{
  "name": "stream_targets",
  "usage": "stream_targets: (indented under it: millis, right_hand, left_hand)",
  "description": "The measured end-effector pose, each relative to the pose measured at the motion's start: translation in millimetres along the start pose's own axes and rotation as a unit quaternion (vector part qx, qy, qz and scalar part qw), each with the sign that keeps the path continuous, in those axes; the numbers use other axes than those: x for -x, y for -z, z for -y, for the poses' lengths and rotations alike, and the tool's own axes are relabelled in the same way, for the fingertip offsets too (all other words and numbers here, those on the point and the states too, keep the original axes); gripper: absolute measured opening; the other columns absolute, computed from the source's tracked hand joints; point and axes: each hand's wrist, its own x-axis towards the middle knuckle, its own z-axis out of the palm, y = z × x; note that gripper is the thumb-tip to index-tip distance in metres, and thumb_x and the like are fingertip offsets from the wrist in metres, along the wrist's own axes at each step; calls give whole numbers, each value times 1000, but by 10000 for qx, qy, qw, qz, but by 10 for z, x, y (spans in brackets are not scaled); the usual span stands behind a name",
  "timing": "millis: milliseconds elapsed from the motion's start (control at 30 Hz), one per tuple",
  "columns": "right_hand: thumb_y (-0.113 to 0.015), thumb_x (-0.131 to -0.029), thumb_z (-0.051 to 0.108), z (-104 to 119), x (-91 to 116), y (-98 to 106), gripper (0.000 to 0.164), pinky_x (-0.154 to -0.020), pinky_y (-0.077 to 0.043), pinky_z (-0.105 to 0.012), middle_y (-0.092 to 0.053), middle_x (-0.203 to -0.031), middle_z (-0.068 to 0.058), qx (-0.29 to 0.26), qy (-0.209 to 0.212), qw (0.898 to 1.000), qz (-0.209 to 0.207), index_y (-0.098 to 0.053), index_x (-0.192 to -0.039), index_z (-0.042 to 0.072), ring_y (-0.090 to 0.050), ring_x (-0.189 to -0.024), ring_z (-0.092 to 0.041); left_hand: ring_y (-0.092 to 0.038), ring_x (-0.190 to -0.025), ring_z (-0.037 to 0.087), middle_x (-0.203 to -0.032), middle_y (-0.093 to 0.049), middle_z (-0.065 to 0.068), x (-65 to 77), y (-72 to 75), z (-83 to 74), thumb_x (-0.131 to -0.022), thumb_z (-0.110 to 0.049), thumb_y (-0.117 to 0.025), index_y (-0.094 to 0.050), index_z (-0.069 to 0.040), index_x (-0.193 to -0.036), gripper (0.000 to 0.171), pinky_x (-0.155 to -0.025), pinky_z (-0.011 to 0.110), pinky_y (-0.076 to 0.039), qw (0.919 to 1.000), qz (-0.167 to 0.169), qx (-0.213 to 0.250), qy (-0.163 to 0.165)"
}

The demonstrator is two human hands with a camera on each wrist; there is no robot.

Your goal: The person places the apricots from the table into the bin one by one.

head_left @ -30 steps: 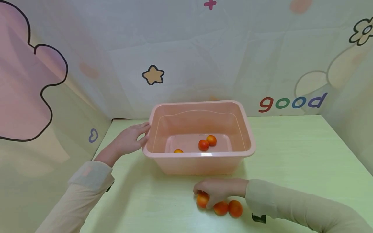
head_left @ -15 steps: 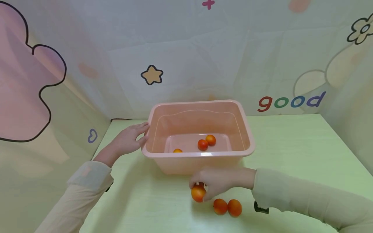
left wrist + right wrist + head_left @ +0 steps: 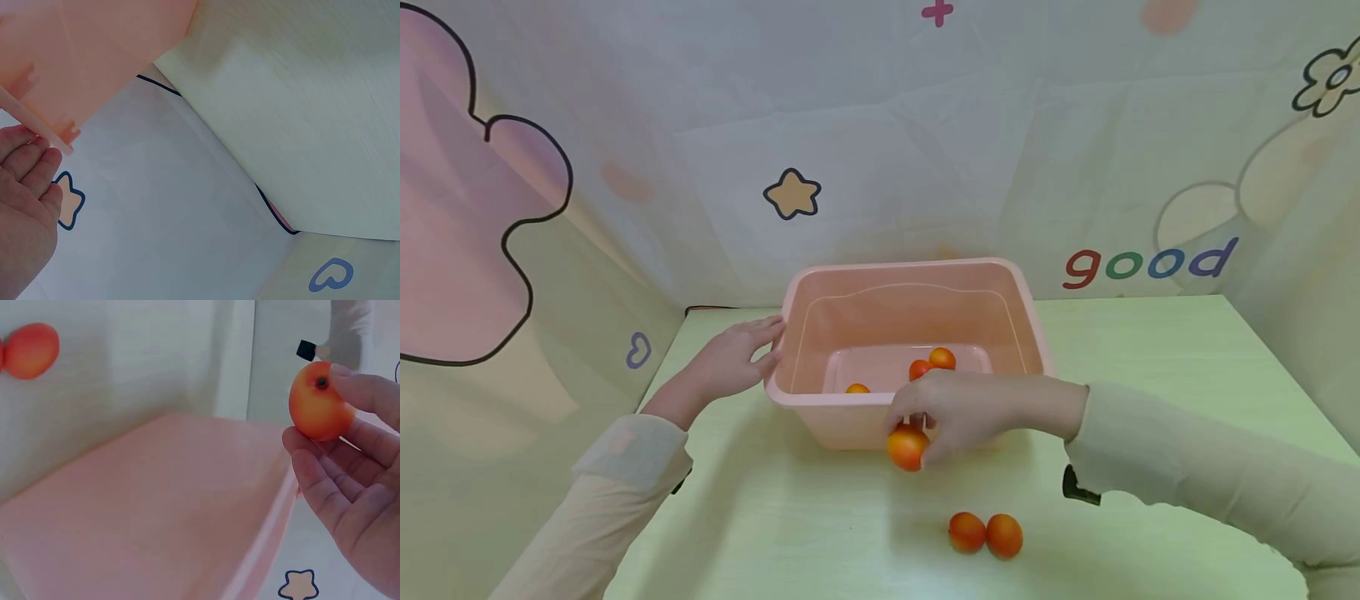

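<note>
Your right hand (image 3: 953,407) is pinching a fruit (image 3: 907,448) between thumb and curled fingers, holding it above the table (image 3: 775,517) in front of the tub (image 3: 842,423). Your left hand (image 3: 728,360) is touching the tub's side with loosely extended fingers.

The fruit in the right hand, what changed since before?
The right hand lifted that fruit off the table and carried it forward, towards the tub. The left hand stayed at the tub's rim, and the two fruits on the table stayed put.
</note>
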Motion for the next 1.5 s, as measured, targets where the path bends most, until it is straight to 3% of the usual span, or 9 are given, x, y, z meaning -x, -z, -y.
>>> stream_targets:
  millis: [400,533,767,867,967,1167,1300,1433,1500]
  right_hand:
    - [-65,-73,7,-96,-112,409,32,-75,-46,-24,-61,-92,5,184,-244,9992,-251,-62,-104,12,-52,-83,-13]
    - [-65,-73,8,-175,-184,511,31,-70,-49,-23,-61,-93,1,48,-588,9978,-292,-63,-104,11,-54,-84,-16]
    - [-61,-74,5,-377,-341,647,28,-78,-47,-27,-60,-91,3,-33,-1060,9939,-315,-63,-100,16,-53,-91,-19]
    - [-55,-74,2,-470,-405,702,26,-69,-45,-24,-57,-81,3,52,-1119,9931,-340,-62,-94,18,-52,-81,-17]
    - [-50,-74,1,-550,-454,754,20,-58,-35,-21,-48,-70,2,-37,-1179,9925,-312,-58,-84,16,-44,-67,-13]
    - [-46,-73,-1,-718,-555,776,11,-54,-28,-23,-39,-64,1,-472,-1172,9913,-371,-48,-71,10,-36,-59,-12]
    - [-48,-77,-1,-815,-629,766,12,-60,-35,-23,-45,-72,-2,-902,-1418,9849,-409,-54,-81,8,-43,-68,-16]
    - [-52,-78,0,-914,-713,766,31,-77,-44,-29,-55,-93,-5,-1106,-1765,9766,-534,-60,-105,11,-49,-91,-23]
    - [-53,-77,-1,-968,-745,755,35,-80,-45,-30,-56,-98,-6,-1155,-1857,9738,-623,-59,-110,11,-48,-94,-23]
  left_hand:
    - [-31,-128,36,-140,-34,17,-7,-9,14,-90,-24,-43,-35,-2,-134,50,-103,51,-27,10000,10,0,-14]
    - [-31,-128,36,-140,-34,16,-4,-9,11,-90,-24,-43,-35,-2,-134,50,-103,51,-27,10000,18,1,-7]
    - [-32,-127,38,-140,-34,17,2,8,-6,-90,-24,-44,-36,-2,-134,50,-102,52,-27,10000,19,-23,10]
    - [-32,-127,38,-140,-34,17,4,8,-9,-90,-24,-43,-35,-2,-134,50,-102,52,-27,10000,26,-45,18]
    - [-32,-127,38,-140,-34,17,5,7,-6,-90,-24,-44,-35,-2,-134,50,-102,52,-27,10000,15,-26,8]
    - [-32,-127,38,-140,-34,17,11,9,-1,-90,-24,-44,-35,-1,-134,50,-102,52,-27,10000,15,-11,-5]
    - [-32,-127,37,-140,-34,16,11,10,-3,-91,-25,-44,-35,-2,-134,50,-102,52,-27,10000,12,10,4]
    - [-32,-127,38,-140,-34,16,11,11,-2,-91,-25,-44,-35,-2,-134,50,-102,52,-27,10000,11,34,-1]
    - [-32,-127,38,-140,-34,16,11,9,-2,-91,-25,-44,-35,-2,-134,50,-102,52,-27,10000,12,26,1]
